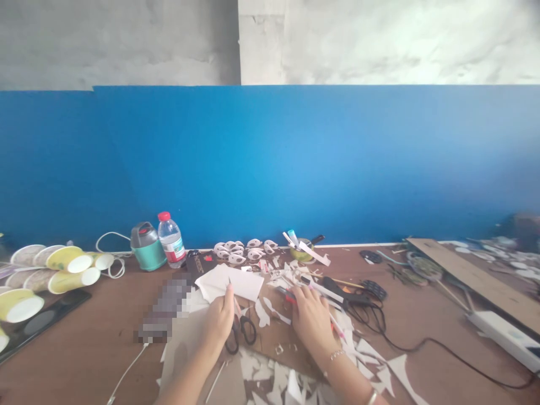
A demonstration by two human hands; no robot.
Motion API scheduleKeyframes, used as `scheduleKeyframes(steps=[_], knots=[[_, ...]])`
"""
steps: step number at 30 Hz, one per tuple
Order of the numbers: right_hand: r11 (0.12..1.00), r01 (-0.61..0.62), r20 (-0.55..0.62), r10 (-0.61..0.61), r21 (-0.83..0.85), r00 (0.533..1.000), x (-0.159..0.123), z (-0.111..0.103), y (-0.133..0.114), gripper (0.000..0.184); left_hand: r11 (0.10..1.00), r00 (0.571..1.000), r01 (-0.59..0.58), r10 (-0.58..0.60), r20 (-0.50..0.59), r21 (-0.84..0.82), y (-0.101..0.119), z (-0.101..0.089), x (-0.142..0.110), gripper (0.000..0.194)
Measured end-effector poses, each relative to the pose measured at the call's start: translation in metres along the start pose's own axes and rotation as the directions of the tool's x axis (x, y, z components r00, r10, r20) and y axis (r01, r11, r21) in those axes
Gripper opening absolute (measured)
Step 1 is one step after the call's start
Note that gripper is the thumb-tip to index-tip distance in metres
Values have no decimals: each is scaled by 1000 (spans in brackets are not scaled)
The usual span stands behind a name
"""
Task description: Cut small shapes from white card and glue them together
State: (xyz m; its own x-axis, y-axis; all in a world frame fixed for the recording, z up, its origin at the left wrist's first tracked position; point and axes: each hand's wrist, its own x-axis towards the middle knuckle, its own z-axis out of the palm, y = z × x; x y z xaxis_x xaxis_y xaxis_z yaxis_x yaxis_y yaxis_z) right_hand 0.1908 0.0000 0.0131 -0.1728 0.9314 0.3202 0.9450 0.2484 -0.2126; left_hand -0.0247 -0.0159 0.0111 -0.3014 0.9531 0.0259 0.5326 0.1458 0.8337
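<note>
My left hand (pixel 220 316) is closed, thumb upward, around the blades of a pair of scissors (pixel 248 331). The black finger loops stick out below and to the right, and a dark pointed tip shows above the thumb. Right behind lies a folded white sheet (pixel 236 280). My right hand (pixel 311 322) lies palm down among paper scraps, fingers bent. A slim red-and-dark tool (pixel 289 296) juts out from under its index finger; the rest is hidden. Curved white cut-outs (pixel 262 313) lie between the hands. A pink pen-like stick (pixel 337 329) shows beside the right hand.
Beaded-looking white pieces (pixel 236 257) are grouped at the back, beside a green bowl (pixel 301 254) holding tools. A bottle (pixel 172 242), teal container (pixel 147 250) and paper cups (pixel 70 261) stand left. A blurred-out dark device (pixel 164 309) is cabled. A black cord (pixel 426 340) runs right to a power strip (pixel 502 334).
</note>
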Motion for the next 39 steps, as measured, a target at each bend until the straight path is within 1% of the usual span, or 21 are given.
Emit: scheduleKeyframes(steps=[2,3,5,7,9,11,13,14,17,19,20,21,24,26,29,32,36,39], knots=[[998,-46,-39,44,-39,998,0,-1,0,37,981,999,32,-35,11,190,1,-2,1,71],[999,-36,-65,34,-31,997,-1,-2,-1,35,955,999,40,-45,11,293,2,-3,1,71],[998,57,-97,-54,35,994,-2,-2,-4,25,891,999,40,-46,2,451,5,-5,1,69],[974,187,-89,-176,128,980,-4,-1,-8,17,829,1000,16,-17,-3,560,6,-7,0,66],[940,279,-58,-272,195,960,-6,1,-12,16,769,999,-25,32,1,639,6,-8,0,63],[920,320,-33,-321,226,946,-8,3,-15,20,711,994,-85,113,6,698,5,-8,-1,60],[917,321,-21,-326,238,945,-9,4,-16,21,696,971,-174,238,4,697,6,-6,-4,55],[920,309,-21,-314,239,949,-9,5,-17,20,695,948,-234,317,2,680,6,-4,-5,49],[934,267,-22,-269,239,963,-8,8,-15,17,686,848,-441,530,18,578,9,3,-12,26],[941,243,-25,-244,234,969,-6,10,-13,17,674,796,-555,601,76,487,12,7,-18,16],[945,231,-28,-231,232,973,-6,11,-12,18,661,771,-600,627,106,451,13,9,-20,14],[949,217,-31,-216,228,976,-6,11,-12,20,649,750,-632,649,125,423,14,10,-22,17],[958,178,-41,-173,224,984,-6,11,-11,23,608,702,-697,687,190,380,16,11,-26,31],[951,191,-40,-187,245,982,-8,9,-13,21,599,692,-712,688,219,366,16,11,-27,31],[926,242,-18,-248,288,969,-12,5,-19,19,622,705,-701,676,212,348,14,12,-25,26],[919,260,-3,-271,297,962,-16,5,-22,18,647,716,-692,670,195,320,12,14,-24,24],[923,258,-13,-265,286,964,-16,11,-23,22,673,730,-682,655,196,286,11,16,-23,24],[928,237,-24,-240,287,970,-15,14,-22,18,683,735,-676,650,193,277,12,16,-24,24]])
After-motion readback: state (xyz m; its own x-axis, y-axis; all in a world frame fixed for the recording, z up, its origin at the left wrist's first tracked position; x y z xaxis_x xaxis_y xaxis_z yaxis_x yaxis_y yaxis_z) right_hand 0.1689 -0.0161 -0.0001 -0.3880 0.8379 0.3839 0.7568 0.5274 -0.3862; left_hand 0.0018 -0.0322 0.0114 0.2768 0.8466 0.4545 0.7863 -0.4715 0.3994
